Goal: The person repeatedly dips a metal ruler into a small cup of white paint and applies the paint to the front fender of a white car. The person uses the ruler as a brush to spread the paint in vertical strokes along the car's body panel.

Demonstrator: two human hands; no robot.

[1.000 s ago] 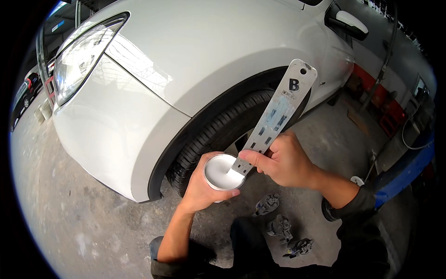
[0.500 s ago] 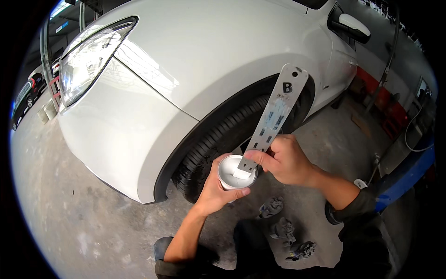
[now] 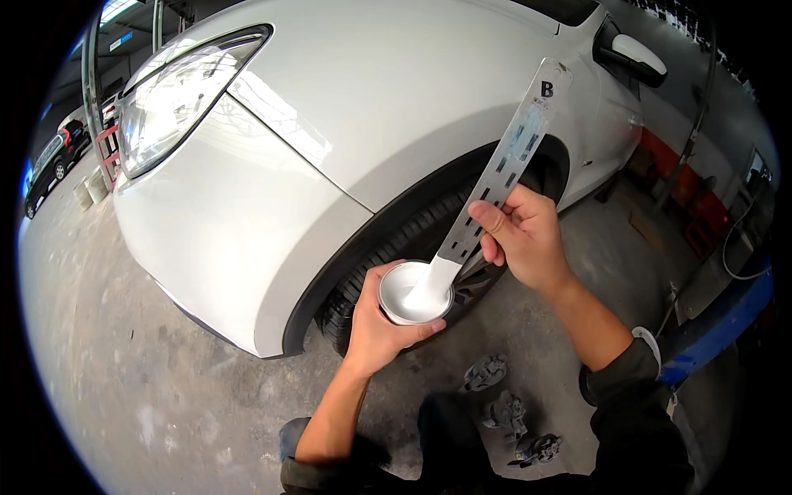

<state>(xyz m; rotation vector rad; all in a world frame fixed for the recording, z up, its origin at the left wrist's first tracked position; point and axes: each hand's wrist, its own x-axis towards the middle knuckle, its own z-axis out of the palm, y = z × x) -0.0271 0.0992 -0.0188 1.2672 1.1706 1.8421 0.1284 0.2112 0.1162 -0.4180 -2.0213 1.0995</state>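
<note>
My left hand is wrapped round a small cup, thumb toward its near side. White paint lies inside the cup. Between the thumb and fingers of my right hand is a long, flat metal paint mixing stick with slots and dark marks. It slants up and to the right, its lower end coated in white and dipping into the paint. Both hands are in front of the front wheel of a white car, whose tyre is partly hidden behind the cup and left hand.
Above the wheel curves a dark arch trim; a headlight is at the upper left. Grey crumpled-looking items lie on the concrete floor near my legs. A blue curved object stands at the right.
My right hand has risen with the mixing stick, baring more of its white-coated lower end. The cup in my left hand has shifted slightly up and left.
</note>
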